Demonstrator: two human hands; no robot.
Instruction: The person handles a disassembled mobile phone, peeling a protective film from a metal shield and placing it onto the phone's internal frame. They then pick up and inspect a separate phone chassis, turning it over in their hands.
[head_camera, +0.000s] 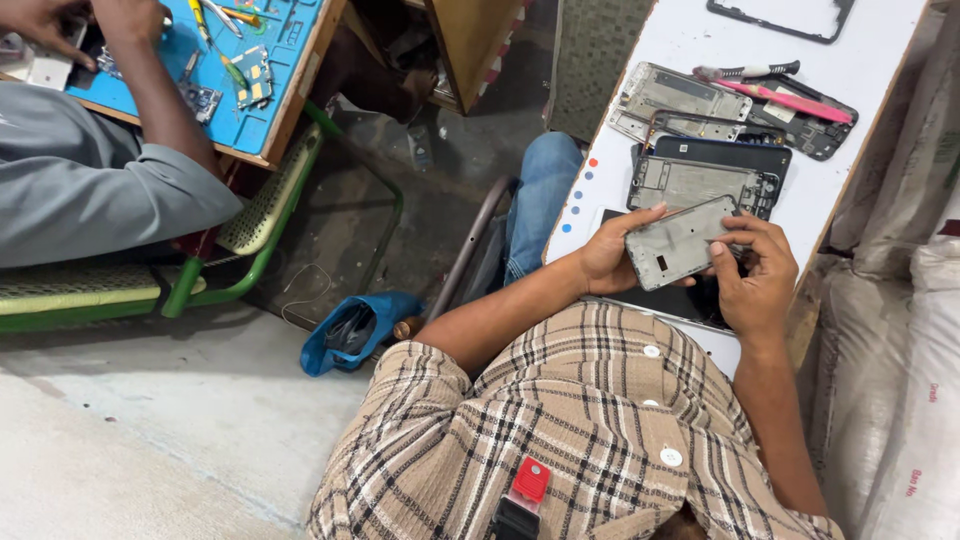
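Observation:
My left hand (607, 262) grips the left edge of a grey phone housing (678, 243), thumb over its top. My right hand (752, 272) pinches the housing's right edge with the fingertips. The housing is held tilted just above the near end of a white table (860, 70), over a dark flat phone part (690, 300). Beyond my hands lie several more phone frames: a grey one on a black panel (700, 180) and a silver one (675, 95). My plaid shirt fills the bottom of the view.
A pink-handled tool (795, 100) rests on a black frame (815, 130); another black frame (780, 18) lies farther back. At left a co-worker in a grey sleeve (90, 180) works on a blue mat (250, 90). Green chair (250, 230), blue bag (355, 330), white sacks (910, 380).

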